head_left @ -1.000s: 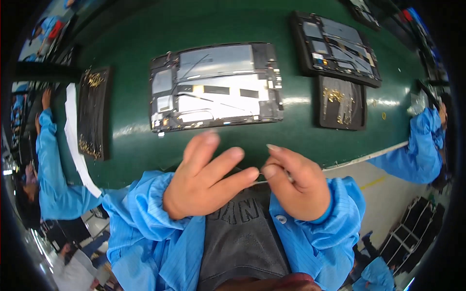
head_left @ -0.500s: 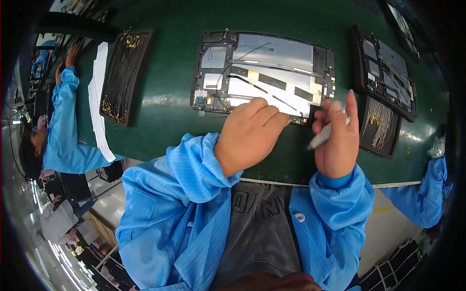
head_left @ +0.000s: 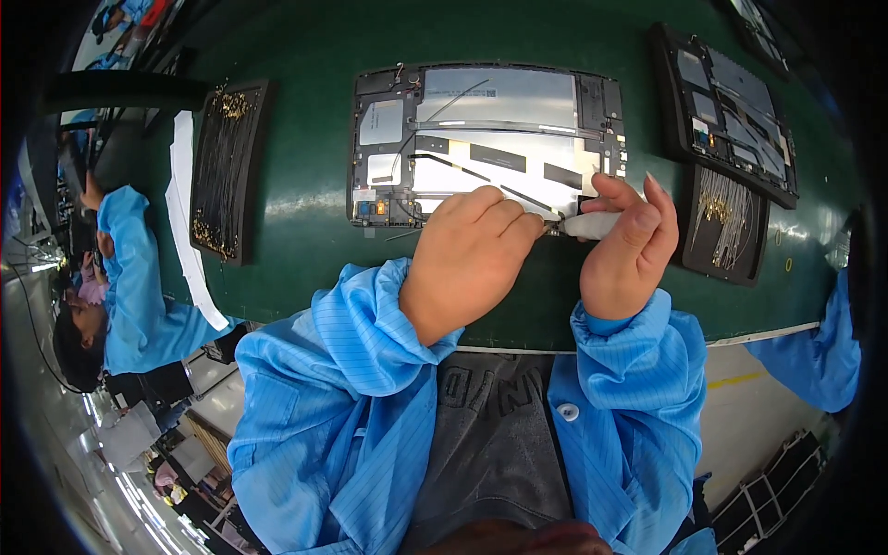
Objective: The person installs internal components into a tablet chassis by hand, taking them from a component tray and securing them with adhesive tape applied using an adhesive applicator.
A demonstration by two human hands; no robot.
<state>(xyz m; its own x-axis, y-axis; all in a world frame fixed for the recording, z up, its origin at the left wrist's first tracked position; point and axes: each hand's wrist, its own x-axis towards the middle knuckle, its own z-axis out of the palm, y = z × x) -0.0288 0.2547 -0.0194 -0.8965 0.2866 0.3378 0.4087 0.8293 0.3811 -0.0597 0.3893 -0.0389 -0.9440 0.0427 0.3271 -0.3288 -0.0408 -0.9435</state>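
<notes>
An opened tablet (head_left: 499, 141) with silver battery panels and thin black cables lies on the green table. My left hand (head_left: 474, 264) is closed at its near edge, fingertips pinched together; what they hold, if anything, is hidden. In my right hand (head_left: 624, 254) a white, tapered, pen-like tool (head_left: 594, 225) is gripped between thumb and fingers, two other fingers raised. The tool's tip points left, at the tablet's near right corner beside my left fingertips. Whether the tip touches anything is too small to tell.
On the left stand a black tray (head_left: 227, 171) of thin cables with gold-coloured ends and a white paper strip (head_left: 182, 213). To the right, a second opened tablet (head_left: 735, 116) sits partly above another cable tray (head_left: 721, 227). A co-worker's blue sleeve (head_left: 139, 277) is at far left.
My right hand has brought the white tool up and left to the tablet's near right corner. The left hand stays pinched at the edge. The whole view has shifted slightly.
</notes>
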